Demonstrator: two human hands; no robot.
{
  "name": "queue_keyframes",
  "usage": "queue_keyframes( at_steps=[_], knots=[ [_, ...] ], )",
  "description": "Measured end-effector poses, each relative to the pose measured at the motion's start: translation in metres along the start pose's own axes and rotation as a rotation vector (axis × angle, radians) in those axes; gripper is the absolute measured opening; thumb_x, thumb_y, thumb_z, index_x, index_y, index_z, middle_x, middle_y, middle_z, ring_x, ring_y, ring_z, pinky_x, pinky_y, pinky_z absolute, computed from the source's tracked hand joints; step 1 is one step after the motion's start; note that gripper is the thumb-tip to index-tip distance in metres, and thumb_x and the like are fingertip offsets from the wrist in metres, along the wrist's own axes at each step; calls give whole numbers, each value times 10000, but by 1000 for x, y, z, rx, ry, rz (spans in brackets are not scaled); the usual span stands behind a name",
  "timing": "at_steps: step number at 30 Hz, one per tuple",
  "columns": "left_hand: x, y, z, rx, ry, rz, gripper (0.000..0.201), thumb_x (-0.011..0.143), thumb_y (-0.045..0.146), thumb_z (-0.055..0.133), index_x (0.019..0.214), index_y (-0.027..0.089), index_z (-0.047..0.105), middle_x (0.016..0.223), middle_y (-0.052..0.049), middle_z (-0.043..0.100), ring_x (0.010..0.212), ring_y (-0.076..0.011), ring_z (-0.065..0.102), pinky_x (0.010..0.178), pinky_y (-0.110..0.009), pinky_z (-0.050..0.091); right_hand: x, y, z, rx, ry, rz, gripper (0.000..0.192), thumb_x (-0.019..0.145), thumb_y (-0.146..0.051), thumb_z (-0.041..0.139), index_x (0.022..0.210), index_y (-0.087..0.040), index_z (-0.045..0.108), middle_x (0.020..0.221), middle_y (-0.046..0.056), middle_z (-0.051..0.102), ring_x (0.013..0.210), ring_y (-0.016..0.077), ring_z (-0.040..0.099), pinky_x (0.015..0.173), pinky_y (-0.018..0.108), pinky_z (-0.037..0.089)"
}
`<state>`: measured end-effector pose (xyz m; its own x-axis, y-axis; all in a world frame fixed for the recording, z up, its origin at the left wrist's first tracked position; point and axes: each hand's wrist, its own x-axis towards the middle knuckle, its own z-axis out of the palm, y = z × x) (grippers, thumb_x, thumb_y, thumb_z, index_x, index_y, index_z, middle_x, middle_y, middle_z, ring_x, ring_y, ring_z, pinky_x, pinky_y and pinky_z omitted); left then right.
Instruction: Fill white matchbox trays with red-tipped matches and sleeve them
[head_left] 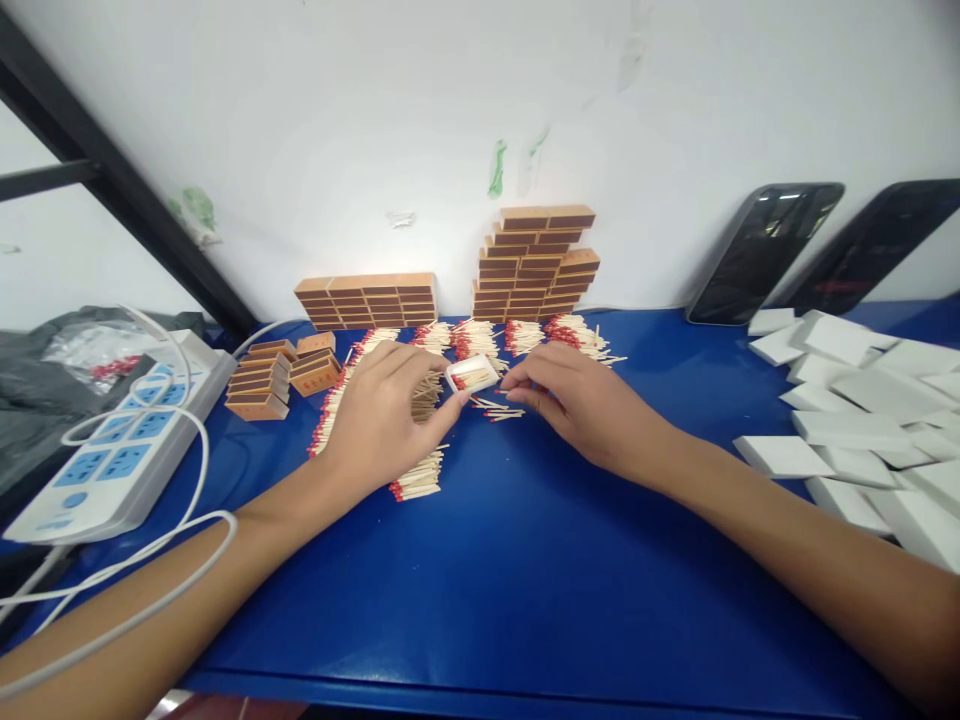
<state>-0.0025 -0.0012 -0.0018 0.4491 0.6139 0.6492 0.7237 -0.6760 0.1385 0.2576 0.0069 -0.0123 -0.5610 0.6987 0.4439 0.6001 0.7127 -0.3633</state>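
Note:
My left hand (pixel 386 405) is closed on a small white matchbox tray (pixel 472 364), gripping its left end between thumb and fingers. Red-tipped matches (pixel 474 379) lie inside the tray. Just right of it, my right hand (pixel 574 395) has thumb and fingertips pinched together; a red tip shows at them, but what they hold is unclear. A few loose matches (pixel 501 410) lie on the blue table (pixel 480 580) below the tray. Rows of matches (pixel 420 475) spread beside and beneath my left hand, and more match piles (pixel 574 335) lie behind both hands.
Stacked matchboxes (pixel 367 300) and a taller stack (pixel 532 265) stand against the wall. Smaller matchbox piles (pixel 259 380) sit at left, beside a power strip (pixel 124 440) with white cables (pixel 206 460). White trays (pixel 855 420) heap at right, before two leaning phones (pixel 765 255).

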Motion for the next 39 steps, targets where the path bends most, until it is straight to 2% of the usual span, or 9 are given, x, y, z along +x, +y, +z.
queue_keyframes(
  at_steps=[6, 11, 17, 23, 28, 33, 39],
  knots=[
    [1, -1, 0, 5, -1, -19, 240, 982, 403, 699, 1067, 179, 701, 1060, -93, 771, 1031, -293, 692, 966, -472, 545, -3, 0, 3, 19, -181, 56, 165, 1082, -251, 524, 978, -207, 645, 1012, 82, 667, 963, 238, 640, 838, 371, 505],
    [0, 0, 0, -4, 3, -16, 235, 989, 400, 693, 1073, 181, 704, 1071, -89, 770, 1037, -285, 690, 985, -472, 543, -4, -4, 2, -16, -224, 96, 140, 1069, -283, 567, 961, -211, 622, 999, 62, 650, 882, 215, 633, 782, 350, 495],
    [0, 2, 0, 4, -6, -4, 258, 985, 392, 702, 1076, 151, 716, 1043, -99, 767, 1016, -284, 696, 981, -470, 548, -5, -3, 1, -50, -241, 112, 150, 1080, -239, 519, 948, -208, 581, 994, 65, 649, 853, 204, 624, 761, 330, 467],
    [0, 1, 1, 1, -5, -4, 243, 985, 383, 706, 1072, 156, 714, 1047, -92, 768, 1018, -279, 698, 989, -458, 542, 0, -4, -5, -50, -202, 190, 147, 1080, -203, 477, 971, -212, 574, 975, 62, 685, 856, 213, 633, 754, 329, 446],
    [0, 0, 1, -3, 3, 7, 230, 979, 376, 713, 1069, 165, 708, 1036, -84, 769, 1000, -275, 701, 971, -454, 542, 2, -3, -10, -24, -167, 117, 206, 1073, -194, 476, 1003, -196, 670, 1033, 96, 713, 969, 247, 663, 841, 364, 496],
    [-1, -1, 0, 12, 9, 5, 236, 982, 383, 705, 1067, 162, 707, 1032, -89, 766, 1003, -282, 699, 963, -464, 546, 0, 3, -9, -71, -28, 15, 286, 1096, -237, 460, 1037, -167, 731, 1027, 122, 712, 960, 258, 662, 850, 392, 521],
    [0, -1, 1, 6, 0, 10, 248, 984, 389, 702, 1079, 160, 705, 1045, -93, 764, 1013, -289, 692, 950, -474, 548, 1, 2, -11, -109, 120, -4, 231, 1085, -202, 502, 1012, -168, 719, 981, 100, 675, 895, 228, 639, 819, 370, 517]
  ],
)
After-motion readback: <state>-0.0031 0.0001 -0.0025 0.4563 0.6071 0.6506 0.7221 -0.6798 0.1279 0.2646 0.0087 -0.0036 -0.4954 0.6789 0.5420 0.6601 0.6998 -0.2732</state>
